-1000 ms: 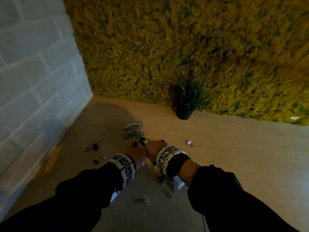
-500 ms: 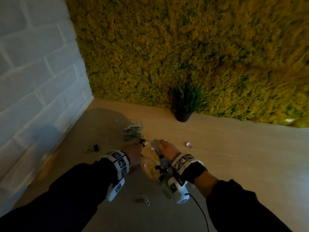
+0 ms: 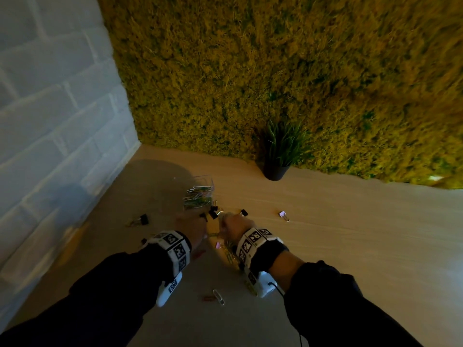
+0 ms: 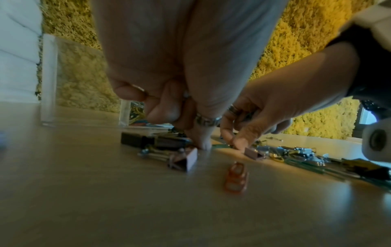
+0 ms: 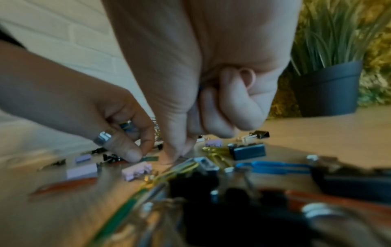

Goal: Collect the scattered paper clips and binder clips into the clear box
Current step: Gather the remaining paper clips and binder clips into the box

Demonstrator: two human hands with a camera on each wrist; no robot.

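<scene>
Hands meet low over the surface (image 3: pixel 325 234), close together, just short of the box (image 3: pixel 200 194). Left hand (image 3: pixel 191 222) has its fingers curled, thumb and forefinger tip pressed down beside a green clip (image 5: pixel 150 159); a glint of yellow and blue shows tucked inside its curled fingers, though what it is cannot be told. Right hand (image 3: pixel 234 225) is curled as well, three fingers folded into the palm, thumb and forefinger tips down on the surface among the paper clips (image 5: pixel 184 167); whether they actually pinch one cannot be told.

Box stands at 11 o'clock from the hands, partly filled with coloured clips. Black binder clips (image 3: pixel 214 212) lie touching its near side. One more black binder clip (image 3: pixel 143 219) sits at 9 o'clock from the left hand, and a pink one (image 3: pixel 283 214) at 3 o'clock from the right hand. A white clip (image 3: pixel 218 296) and a brown clip (image 3: pixel 210 298) lie at 6 o'clock, between the sleeves. A potted plant (image 3: pixel 279 156) stands at 1 o'clock against the moss wall (image 3: pixel 275 71).
</scene>
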